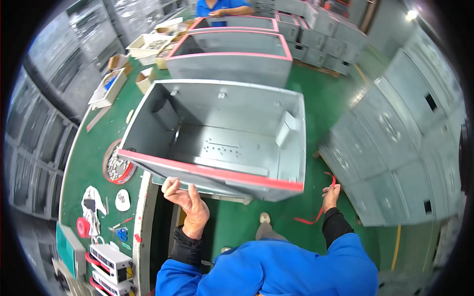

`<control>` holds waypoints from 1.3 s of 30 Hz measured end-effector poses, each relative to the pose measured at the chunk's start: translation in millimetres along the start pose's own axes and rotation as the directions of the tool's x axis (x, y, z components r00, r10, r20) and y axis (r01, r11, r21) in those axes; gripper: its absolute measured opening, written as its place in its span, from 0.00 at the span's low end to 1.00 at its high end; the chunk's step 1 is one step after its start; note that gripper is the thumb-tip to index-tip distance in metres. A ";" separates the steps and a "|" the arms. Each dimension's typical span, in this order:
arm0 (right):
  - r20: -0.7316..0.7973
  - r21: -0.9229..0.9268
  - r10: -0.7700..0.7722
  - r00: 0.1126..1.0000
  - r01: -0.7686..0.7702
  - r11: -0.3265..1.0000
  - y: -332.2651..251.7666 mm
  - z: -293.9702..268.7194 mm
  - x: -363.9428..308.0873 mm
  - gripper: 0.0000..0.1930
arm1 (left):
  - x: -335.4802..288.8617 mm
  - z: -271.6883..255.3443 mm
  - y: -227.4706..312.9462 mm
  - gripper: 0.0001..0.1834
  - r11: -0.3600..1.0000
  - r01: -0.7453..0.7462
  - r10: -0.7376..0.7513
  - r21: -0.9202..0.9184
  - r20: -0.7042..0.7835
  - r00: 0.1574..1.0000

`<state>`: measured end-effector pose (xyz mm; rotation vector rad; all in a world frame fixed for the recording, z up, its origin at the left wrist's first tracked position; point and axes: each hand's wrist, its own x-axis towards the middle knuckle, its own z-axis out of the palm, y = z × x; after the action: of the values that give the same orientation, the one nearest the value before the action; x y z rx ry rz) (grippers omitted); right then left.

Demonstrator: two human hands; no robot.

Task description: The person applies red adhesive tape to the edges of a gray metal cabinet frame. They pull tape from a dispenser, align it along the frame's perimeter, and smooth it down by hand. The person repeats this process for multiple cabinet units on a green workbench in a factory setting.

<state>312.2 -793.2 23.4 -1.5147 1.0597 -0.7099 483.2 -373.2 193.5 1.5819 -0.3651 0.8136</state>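
Note:
A large open-topped grey metal box (222,118) stands in front of me, tilted toward my view. Red adhesive tape (212,170) runs along its near rim. Just below that rim, my left hand (189,202) is at the outside of the near wall, fingers bent and apart; whether they touch the metal is hard to tell. Off to the right, away from the box, my right hand (331,196) is closed on a loose red tape strip (313,217), whose tail curls down over the floor.
Further grey boxes with red-edged rims (229,54) stand behind, near a co-worker in blue (222,7). The green table (74,172) carries a red-rimmed dish of small parts (116,165), a red tape roll (83,227) and white devices (111,261). Stacked grey cabinets (390,138) stand right.

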 end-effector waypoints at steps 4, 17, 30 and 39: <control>0.271 0.336 -0.291 0.918 0.193 0.922 -51.7 105.7 86.2 0.11 | 18.2 49.3 1.1 0.14 0.995 0.088 -0.073 0.038 -0.294 0.953; 0.386 0.508 -0.410 0.826 0.181 0.842 -178.5 225.8 92.1 0.09 | 24.5 72.2 1.6 0.14 1.000 0.027 -0.027 -0.007 -0.498 0.867; 0.134 0.386 -0.330 0.934 0.258 0.886 -133.0 85.0 -98.7 0.06 | 80.2 -17.2 -47.9 0.17 0.995 -0.062 0.056 -0.075 -0.085 0.995; 0.343 0.273 -0.362 0.867 0.276 0.921 -90.4 46.2 -258.4 0.03 | 4.6 -146.3 48.6 0.11 0.997 -0.073 0.058 -0.023 -0.386 0.920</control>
<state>266.1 -540.5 128.8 -1.5731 0.4175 -0.6883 412.3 -241.6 231.3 1.3412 -0.1456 1.1398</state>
